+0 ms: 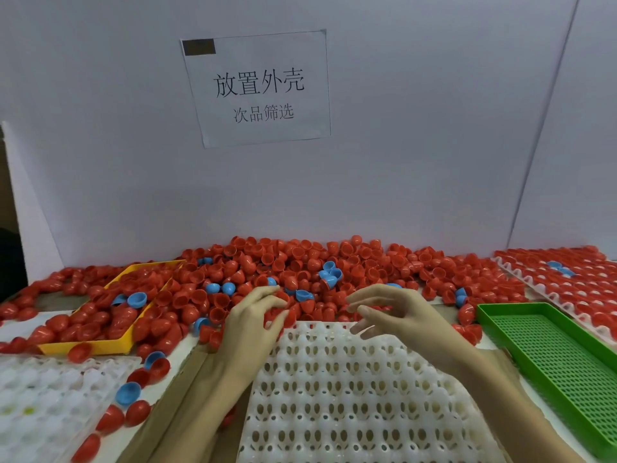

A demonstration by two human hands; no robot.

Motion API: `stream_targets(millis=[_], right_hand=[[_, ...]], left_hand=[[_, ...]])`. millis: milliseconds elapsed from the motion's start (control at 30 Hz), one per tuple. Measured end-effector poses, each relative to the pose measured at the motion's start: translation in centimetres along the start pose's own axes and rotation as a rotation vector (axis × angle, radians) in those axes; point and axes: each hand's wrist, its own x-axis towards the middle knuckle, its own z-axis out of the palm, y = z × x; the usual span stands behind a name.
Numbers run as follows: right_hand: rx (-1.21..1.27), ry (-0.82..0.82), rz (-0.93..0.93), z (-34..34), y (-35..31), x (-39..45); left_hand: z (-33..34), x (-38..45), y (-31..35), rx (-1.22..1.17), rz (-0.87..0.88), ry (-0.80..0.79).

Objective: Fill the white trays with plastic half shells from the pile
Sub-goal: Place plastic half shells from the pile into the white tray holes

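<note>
while our left hand [257, 315] curls its fingers on red plastic half shells [280, 304] at the pile's near edge, our right hand [394, 312] hovers spread and empty; the white moulded tray [360, 396] lies just below both.

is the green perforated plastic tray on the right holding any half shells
No, the green perforated plastic tray shows only its bare mesh floor, while red half shells lie outside its near-left corner.

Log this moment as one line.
left hand: reaching into pile | right hand: open above tray | tray: no shells
</note>
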Motion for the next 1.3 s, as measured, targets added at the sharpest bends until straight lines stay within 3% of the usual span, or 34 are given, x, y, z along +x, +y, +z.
stream_targets(millis=[167,600,1033,1300], right_hand=[[0.000,0.062,0.059,-0.9,1.2,0.3],[0.013,0.059,0.114,-0.9,2.2,0.6],[0.020,0.093,0.143,-1.5,2.8,0.8],[0.037,0.160,0.165,-2.1,3.7,0.9]], left_hand=[[2.0,0.4,-1.1,0.135,0.074,-0.212],[3.1,0.2,-2.4,0.161,0.050,-0.293],[2.3,0.4,-1.2,0.104,0.063,-0.219],[6.7,6.0,3.1,0.163,0.126,-0.408]])
